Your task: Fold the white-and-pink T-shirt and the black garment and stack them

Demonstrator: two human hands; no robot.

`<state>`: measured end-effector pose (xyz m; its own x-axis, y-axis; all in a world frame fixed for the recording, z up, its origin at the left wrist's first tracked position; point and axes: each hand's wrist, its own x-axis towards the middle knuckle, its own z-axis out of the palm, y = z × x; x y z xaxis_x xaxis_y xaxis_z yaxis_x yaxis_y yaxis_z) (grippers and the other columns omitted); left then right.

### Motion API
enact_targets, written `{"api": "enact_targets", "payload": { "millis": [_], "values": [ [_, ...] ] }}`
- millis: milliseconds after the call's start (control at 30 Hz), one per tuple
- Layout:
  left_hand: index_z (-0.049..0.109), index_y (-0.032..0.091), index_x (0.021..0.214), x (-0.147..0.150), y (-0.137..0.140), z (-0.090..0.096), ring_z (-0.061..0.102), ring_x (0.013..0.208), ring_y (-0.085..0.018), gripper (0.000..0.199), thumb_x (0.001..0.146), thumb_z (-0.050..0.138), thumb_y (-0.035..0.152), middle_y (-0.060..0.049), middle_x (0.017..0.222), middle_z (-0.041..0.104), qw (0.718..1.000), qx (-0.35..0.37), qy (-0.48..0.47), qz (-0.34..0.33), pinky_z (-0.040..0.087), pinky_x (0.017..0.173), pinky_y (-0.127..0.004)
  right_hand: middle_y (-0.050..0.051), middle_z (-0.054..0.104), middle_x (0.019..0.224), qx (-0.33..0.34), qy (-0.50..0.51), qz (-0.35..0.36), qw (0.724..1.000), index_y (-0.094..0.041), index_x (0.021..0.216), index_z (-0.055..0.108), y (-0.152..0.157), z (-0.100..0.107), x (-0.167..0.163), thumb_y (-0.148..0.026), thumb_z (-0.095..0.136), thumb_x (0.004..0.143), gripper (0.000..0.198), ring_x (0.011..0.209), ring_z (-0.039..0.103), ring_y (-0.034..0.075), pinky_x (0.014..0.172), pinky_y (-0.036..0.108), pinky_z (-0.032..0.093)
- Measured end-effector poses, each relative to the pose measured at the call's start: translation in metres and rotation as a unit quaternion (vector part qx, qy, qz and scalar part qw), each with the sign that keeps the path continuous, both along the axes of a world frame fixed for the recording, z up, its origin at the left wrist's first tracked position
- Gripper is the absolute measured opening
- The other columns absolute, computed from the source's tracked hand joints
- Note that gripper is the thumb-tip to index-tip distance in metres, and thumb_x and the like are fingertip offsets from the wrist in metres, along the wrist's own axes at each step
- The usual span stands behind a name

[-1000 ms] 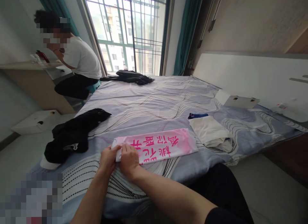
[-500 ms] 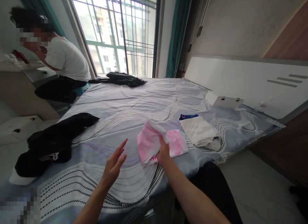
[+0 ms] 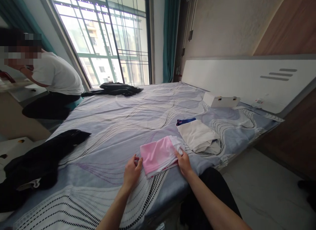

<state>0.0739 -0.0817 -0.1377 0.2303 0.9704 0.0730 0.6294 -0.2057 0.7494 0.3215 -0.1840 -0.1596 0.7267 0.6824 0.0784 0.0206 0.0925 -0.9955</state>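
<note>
Pink cloth (image 3: 158,154), folded shorter than before, has its long axis left to right, angled slightly far; right hand (image 3: 181,158) pinches its right end, left hand (image 3: 133,170) half-open beside its left.

Barred window (image 3: 98,39) at far end, dark frame, strong daylight; pale buildings (image 3: 101,70) beyond, washed out. Teal curtains (image 3: 171,39) on both sides. Wide bed (image 3: 128,111) filling middle of room, grey-blue sheet (image 3: 98,174) with wavy white bands and dotted lines. White headboard (image 3: 222,78) along right, three grey slots (image 3: 282,74) toward its right end. Beige wall (image 3: 222,29) above, reddish-brown panel (image 3: 293,29) at upper right. Pale desk (image 3: 10,111) at left edge, teal stool (image 3: 76,103) near it. Pale floor (image 3: 269,177), dim at lower right.
</note>
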Motion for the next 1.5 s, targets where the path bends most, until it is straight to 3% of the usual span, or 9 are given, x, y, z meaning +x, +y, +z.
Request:
{"api": "enact_targets", "payload": {
  "millis": [167,333,400,500,633,733,900,1333,1500],
  "values": [
    [0.057,0.003,0.136,0.052,0.009,0.011,0.064,0.118,-0.036,0.063,0.093,0.044,0.048,-0.024,0.121,0.069,0.991,-0.041,0.079,0.098,0.047,0.102,-0.046,0.012,0.077,0.101,-0.070,0.020,-0.010,0.997,-0.011,0.115,0.071,-0.013,0.006,0.026,-0.041,0.066,0.076,0.050,0.105,0.069,0.032,0.092,0.042,0.055],
    [0.047,0.000,0.146,0.096,-0.002,0.003,0.045,0.141,-0.038,0.058,0.092,0.041,0.021,-0.029,0.144,0.053,0.973,0.174,0.137,0.061,0.039,0.113,-0.053,0.020,0.057,0.145,-0.185,-0.283,-0.073,0.938,-0.006,0.147,0.051,0.006,0.035,0.020,-0.019,0.049,0.082,0.066,0.139,0.049,0.031,0.116,0.042,0.038],
    [0.044,0.006,0.150,0.109,-0.001,-0.004,0.035,0.149,-0.032,0.060,0.092,0.038,0.016,-0.021,0.154,0.047,0.960,0.240,0.134,-0.056,0.034,0.119,-0.050,0.017,0.046,0.156,-0.166,-0.398,0.011,0.902,-0.006,0.151,0.045,0.027,0.046,0.002,-0.020,0.044,0.089,0.064,0.149,0.034,0.028,0.123,0.043,0.027],
    [0.042,0.018,0.155,0.116,0.003,-0.012,0.028,0.153,-0.029,0.060,0.095,0.040,0.023,-0.010,0.161,0.042,0.940,0.213,0.201,-0.175,0.026,0.124,-0.050,0.011,0.043,0.160,-0.189,-0.484,0.172,0.837,-0.014,0.153,0.044,0.055,0.046,-0.017,-0.033,0.038,0.101,0.056,0.154,0.024,0.027,0.126,0.051,0.014],
    [0.041,0.024,0.156,0.108,0.010,-0.011,0.026,0.154,-0.030,0.057,0.102,0.029,0.040,-0.005,0.165,0.033,0.943,0.133,0.286,-0.111,0.018,0.126,-0.055,0.007,0.031,0.166,-0.269,-0.521,0.194,0.787,-0.022,0.156,0.040,0.064,0.023,-0.010,-0.045,0.031,0.106,0.056,0.155,0.019,0.027,0.125,0.056,0.000],
    [0.041,0.023,0.156,0.099,0.016,-0.008,0.024,0.154,-0.031,0.059,0.103,0.022,0.042,-0.005,0.166,0.031,0.957,0.085,0.277,-0.033,0.018,0.125,-0.057,0.010,0.028,0.167,-0.303,-0.522,0.123,0.788,-0.020,0.158,0.036,0.063,0.013,0.001,-0.043,0.034,0.105,0.058,0.155,0.018,0.028,0.124,0.058,0.000],
    [0.050,0.017,0.147,0.087,0.026,-0.009,0.027,0.153,-0.028,0.055,0.102,0.024,0.034,-0.009,0.163,0.039,0.979,0.059,0.192,0.026,0.019,0.125,-0.054,0.024,0.055,0.144,-0.408,-0.421,-0.021,0.810,-0.008,0.144,0.052,0.074,0.029,0.019,-0.034,0.046,0.101,0.051,0.132,0.051,0.034,0.107,0.045,0.038],
    [0.064,0.024,0.096,0.085,0.042,-0.007,0.059,0.128,-0.024,0.018,0.096,0.049,0.034,-0.006,0.134,0.068,0.990,0.041,0.037,0.131,0.036,0.114,-0.041,0.006,0.068,0.114,-0.291,-0.447,-0.003,0.846,-0.025,0.118,0.065,0.055,0.058,0.049,-0.036,0.044,0.106,0.026,0.098,0.066,0.020,0.078,0.026,0.043],
    [0.066,0.023,0.093,0.088,0.043,-0.003,0.058,0.126,-0.026,0.018,0.094,0.049,0.028,-0.008,0.131,0.069,0.986,0.038,0.058,0.149,0.038,0.111,-0.043,0.009,0.074,0.106,-0.356,-0.393,0.017,0.848,-0.022,0.117,0.066,0.055,0.052,0.070,-0.033,0.046,0.104,0.026,0.100,0.068,0.023,0.077,0.027,0.042]
  ]
}}
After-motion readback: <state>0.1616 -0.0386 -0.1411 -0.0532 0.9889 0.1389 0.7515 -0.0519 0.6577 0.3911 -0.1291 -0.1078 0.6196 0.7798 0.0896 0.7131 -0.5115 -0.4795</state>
